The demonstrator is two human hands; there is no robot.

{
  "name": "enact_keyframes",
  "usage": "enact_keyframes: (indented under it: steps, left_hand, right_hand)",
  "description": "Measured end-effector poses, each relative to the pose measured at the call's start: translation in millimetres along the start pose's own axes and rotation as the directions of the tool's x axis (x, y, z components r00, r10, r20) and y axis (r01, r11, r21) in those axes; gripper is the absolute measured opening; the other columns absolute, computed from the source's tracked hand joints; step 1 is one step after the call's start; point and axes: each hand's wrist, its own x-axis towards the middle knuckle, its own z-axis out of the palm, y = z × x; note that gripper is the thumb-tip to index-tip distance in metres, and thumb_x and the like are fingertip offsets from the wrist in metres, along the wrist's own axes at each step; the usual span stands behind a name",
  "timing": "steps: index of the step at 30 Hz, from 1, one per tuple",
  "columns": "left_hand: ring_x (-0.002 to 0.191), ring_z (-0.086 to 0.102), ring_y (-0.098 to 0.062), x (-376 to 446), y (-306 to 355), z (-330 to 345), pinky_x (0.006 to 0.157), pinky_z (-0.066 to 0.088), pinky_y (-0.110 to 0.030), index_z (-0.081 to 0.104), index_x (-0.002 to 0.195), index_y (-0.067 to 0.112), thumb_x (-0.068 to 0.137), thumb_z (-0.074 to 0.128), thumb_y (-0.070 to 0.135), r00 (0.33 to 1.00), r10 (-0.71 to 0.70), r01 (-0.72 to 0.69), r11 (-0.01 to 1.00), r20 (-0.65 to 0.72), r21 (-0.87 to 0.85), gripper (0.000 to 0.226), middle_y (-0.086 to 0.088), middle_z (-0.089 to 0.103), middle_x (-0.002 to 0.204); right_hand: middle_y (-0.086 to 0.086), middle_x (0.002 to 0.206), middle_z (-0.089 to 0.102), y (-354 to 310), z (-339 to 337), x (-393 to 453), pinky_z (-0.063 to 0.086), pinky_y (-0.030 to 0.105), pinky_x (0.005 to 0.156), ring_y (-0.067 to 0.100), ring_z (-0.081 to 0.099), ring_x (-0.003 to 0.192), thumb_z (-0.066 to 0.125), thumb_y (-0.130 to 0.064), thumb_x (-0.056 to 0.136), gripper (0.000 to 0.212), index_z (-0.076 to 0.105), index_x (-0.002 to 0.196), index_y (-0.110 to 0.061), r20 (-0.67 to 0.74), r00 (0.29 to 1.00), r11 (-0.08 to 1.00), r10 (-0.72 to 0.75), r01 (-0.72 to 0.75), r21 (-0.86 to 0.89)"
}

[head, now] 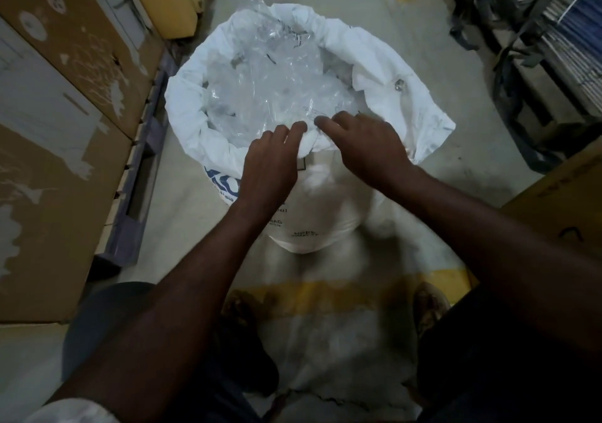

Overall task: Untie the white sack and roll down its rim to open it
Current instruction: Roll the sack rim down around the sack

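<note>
From the head camera, the white sack [293, 168] stands upright on the concrete floor [456, 64] directly in front of the person, between the cardboard boxes [65, 129] along the left edge of the floor and the shelving [553, 48] along the right edge. Its mouth is already wide open: no tie or knot shows anywhere, and the rim [185, 103] is folded outward and down into a thick cuff around most of the opening, so the untying looks done and the rolling well advanced. Inside, a crumpled clear plastic liner [270, 80] fills the opening. The cuff is uneven; on the right side a loose flap [430, 123] of sack cloth hangs out past the rim and seems not yet tucked down. Both hands are at the near edge of the rim, close together. The left hand [270, 165] lies over the near cuff with its fingers bent onto the fold; they appear to press or grip the cloth, though the blur keeps me from being sure. The right hand [368, 146] reaches just past the rim with fingers curled toward the liner and cuff; whether it grips anything I cannot tell. What seems left is evening the near fold and turning down that right flap.
</note>
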Motion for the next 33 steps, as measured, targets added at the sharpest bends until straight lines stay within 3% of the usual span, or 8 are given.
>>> enact_keyframes:
  steps: [6,9,14,17,21,24,28,33]
  left_hand:
    - [0.136,0.041,-0.03,7.4,0.3,-13.2,0.119,0.028,-0.052,0.023,0.169,0.038,0.102,0.036,0.069,0.887,-0.066,0.218,0.933,0.458,-0.288,0.076,-0.011,0.045,0.144]
    - [0.135,0.043,-0.035,5.5,-10.9,-14.4,0.116,0.03,-0.05,0.039,0.163,0.03,0.11,0.044,0.054,0.89,-0.066,0.217,0.932,0.451,-0.29,0.059,-0.013,0.046,0.14]
    - [0.11,0.054,-0.032,-9.1,-17.7,-9.2,0.092,0.04,-0.047,0.056,0.131,0.022,0.1,0.073,0.028,0.962,-0.047,0.121,0.956,0.27,-0.266,0.036,-0.006,0.054,0.116]
    - [0.089,0.059,-0.03,-13.8,-16.8,-15.7,0.075,0.042,-0.042,0.054,0.108,0.022,0.091,0.079,0.029,0.977,-0.01,0.063,0.968,0.211,-0.242,0.031,0.004,0.059,0.095]
    - [0.08,0.06,-0.029,-13.1,-9.5,-23.8,0.066,0.037,-0.037,0.049,0.098,0.022,0.087,0.079,0.039,0.978,0.038,0.005,0.979,0.206,-0.204,0.036,0.008,0.057,0.085]
    - [0.085,0.061,-0.024,-7.6,-9.1,-27.5,0.068,0.048,-0.04,0.051,0.107,0.025,0.081,0.084,0.046,0.968,0.048,0.018,0.966,0.247,-0.258,0.047,0.008,0.055,0.102]
    - [0.132,0.061,-0.021,6.5,-7.8,-28.5,0.104,0.054,-0.043,0.047,0.153,0.038,0.074,0.094,0.033,0.908,0.176,-0.006,0.913,0.379,-0.409,0.093,0.01,0.056,0.149]
    - [0.092,0.068,-0.033,-0.8,14.3,-15.5,0.069,0.052,-0.04,0.056,0.128,0.028,0.086,0.064,0.019,0.978,0.098,-0.054,0.971,0.182,-0.231,0.043,0.002,0.07,0.104]
  right_hand:
    - [0.012,0.106,0.057,5.0,7.0,-3.2,0.038,0.036,0.054,0.032,0.056,0.075,0.042,-0.002,0.088,0.061,0.046,0.145,-0.022,-0.021,0.999,0.999,-0.044,0.044,0.003]
    - [0.01,0.119,0.052,-0.6,3.9,-5.1,0.05,0.043,0.079,0.031,0.058,0.097,0.069,-0.025,0.085,0.084,0.03,0.16,-0.026,0.132,0.991,0.994,-0.031,0.017,0.108]
    - [0.009,0.143,0.055,28.6,-10.9,-15.5,0.037,0.045,0.113,0.032,0.054,0.127,0.083,-0.061,0.072,0.122,0.016,0.167,-0.023,0.421,0.896,0.983,-0.14,0.075,0.167]
    - [0.009,0.136,0.062,41.4,-5.6,-22.3,0.045,0.044,0.103,0.035,0.061,0.118,0.092,-0.049,0.063,0.115,0.036,0.16,-0.018,0.392,0.914,0.993,-0.107,0.08,0.084]
    - [0.008,0.101,0.064,34.2,4.0,-21.7,0.048,0.044,0.076,0.036,0.066,0.086,0.082,-0.029,0.076,0.061,0.055,0.13,-0.018,0.236,0.971,0.998,-0.032,0.043,-0.041]
    - [0.01,0.099,0.061,35.7,3.4,-19.1,0.047,0.044,0.067,0.036,0.062,0.078,0.066,-0.024,0.09,0.028,0.059,0.115,-0.013,0.032,0.995,0.996,-0.094,0.094,-0.002]
    - [0.015,0.114,0.067,25.4,17.2,-22.9,0.05,0.042,0.063,0.035,0.062,0.08,0.058,-0.007,0.094,0.022,0.068,0.114,-0.007,-0.166,0.962,0.976,-0.216,0.215,-0.021]
    - [0.013,0.104,0.067,17.5,23.3,-21.7,0.049,0.043,0.065,0.034,0.06,0.078,0.052,-0.002,0.095,0.03,0.065,0.12,-0.008,-0.114,0.968,0.975,-0.223,0.22,-0.036]
